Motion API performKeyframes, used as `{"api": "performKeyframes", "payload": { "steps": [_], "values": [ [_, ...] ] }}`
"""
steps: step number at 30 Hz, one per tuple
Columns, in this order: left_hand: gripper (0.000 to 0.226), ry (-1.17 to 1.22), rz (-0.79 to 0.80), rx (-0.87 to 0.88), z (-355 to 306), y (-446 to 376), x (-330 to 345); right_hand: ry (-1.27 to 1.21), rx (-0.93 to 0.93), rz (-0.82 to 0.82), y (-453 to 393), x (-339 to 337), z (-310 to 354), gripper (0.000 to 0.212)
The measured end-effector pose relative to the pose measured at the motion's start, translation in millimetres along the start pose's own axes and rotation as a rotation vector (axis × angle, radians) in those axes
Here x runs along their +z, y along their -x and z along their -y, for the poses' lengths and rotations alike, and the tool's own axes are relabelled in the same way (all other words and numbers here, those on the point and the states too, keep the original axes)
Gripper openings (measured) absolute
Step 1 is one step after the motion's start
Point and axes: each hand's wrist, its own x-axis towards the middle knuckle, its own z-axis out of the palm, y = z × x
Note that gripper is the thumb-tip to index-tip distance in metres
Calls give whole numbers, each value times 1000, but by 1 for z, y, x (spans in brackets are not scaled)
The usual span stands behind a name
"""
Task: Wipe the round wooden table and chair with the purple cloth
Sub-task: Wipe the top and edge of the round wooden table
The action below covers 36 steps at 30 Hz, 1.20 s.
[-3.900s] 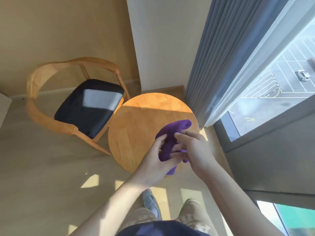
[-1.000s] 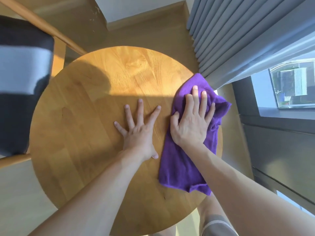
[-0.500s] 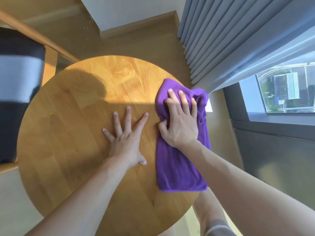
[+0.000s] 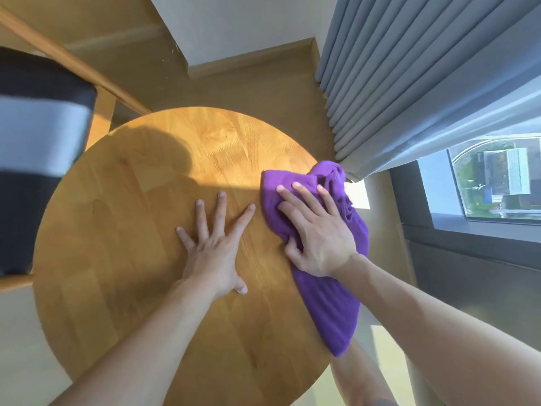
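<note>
- Purple cloth (image 4: pixel 328 300) lies on the right side of the round wooden table (image 4: pixel 140 259), bunched at its far end near the curtain, its near end trailing over the table's right edge.
- Right hand (image 4: pixel 317 235) lies flat on top of the cloth, fingers straight and slightly spread, pointing away from the person; thumb tucked against a fold at the cloth's left edge. Pressing down, not gripping.
- Left hand (image 4: pixel 213 250) flat on bare wood just left of the cloth, fingers splayed wide, palm down. Holds nothing. A narrow strip of table shows between its index finger and the cloth's edge.
- Both forearms bare, reaching in from the lower edge of the head view.
- Table top: light honey wood with visible grain and plank joints. Sunlit band across the far half; a rounded shadow falls on the far left part.
- Chair (image 4: pixel 38 159) stands to the left of the table, very close to it: dark seat cushion with a pale glare stripe across it, light wooden frame rails showing beyond and below the cushion. Whether the frame touches the table edge I cannot tell.
- Grey-blue pleated curtain (image 4: pixel 409 83) hangs at upper right, its hem just beyond the bunched end of the cloth.
- Window (image 4: pixel 497 180) at far right, dark frame, buildings seen outside.
- White wall corner (image 4: pixel 234 27) with a wood-toned skirting beyond the table; tan floor (image 4: pixel 228 89) around it.
- Person's leg partly visible below the table's right edge.
</note>
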Motion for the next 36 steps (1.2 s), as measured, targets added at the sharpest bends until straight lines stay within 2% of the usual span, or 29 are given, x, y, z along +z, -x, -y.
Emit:
{"api": "performKeyframes", "payload": {
  "steps": [3, 6, 8, 11, 13, 15, 19, 21, 22, 24, 26, 27, 29, 33, 34, 36],
  "values": [
    [167, -11, -5, 4, 0, 0, 0, -7, 275, -93, -24, -2, 12, 61],
    [167, -6, 7, 1, 0, 2, 1, 17, 362, -119, -9, 6, 31, 60],
    [166, -8, 1, 6, 0, 4, 2, 37, 227, -73, 24, 15, 40, 63],
    [165, 4, -2, 17, 1, 3, 1, 71, -142, 77, 61, 16, 28, 66],
    [165, 13, -10, 23, 2, 1, 2, 35, -205, 103, 48, 9, 11, 64],
    [165, 25, -17, 24, 3, -1, 4, 11, -46, 14, 13, 5, 4, 63],
    [166, 29, -49, 48, 7, -3, 9, -10, 456, -183, -43, 6, 29, 61],
    [166, 30, -49, 50, 8, -4, 11, -19, 542, -209, -38, 13, 49, 64],
    [166, 27, -46, 52, 8, -4, 12, -13, 502, -198, -27, 18, 57, 68],
    [163, 4, -49, 60, 9, -5, 14, 6, 295, -131, 5, 24, 66, 75],
    [161, -12, -52, 60, 9, -6, 15, 31, 76, -53, 27, 23, 56, 77],
    [162, -8, -54, 62, 9, -6, 14, 38, 29, -38, 28, 21, 46, 78],
    [166, 11, -74, 69, 8, -7, 14, 38, 151, -85, 13, 18, 36, 79],
    [174, 53, -112, 57, 9, -9, 17, -14, 663, -234, -47, 14, 58, 78],
    [174, 54, -122, 59, 10, -9, 18, -29, 706, -239, -58, 15, 64, 78],
    [170, 43, -137, 76, 11, -12, 19, -45, 649, -199, -69, 16, 71, 77]
  ]
}}
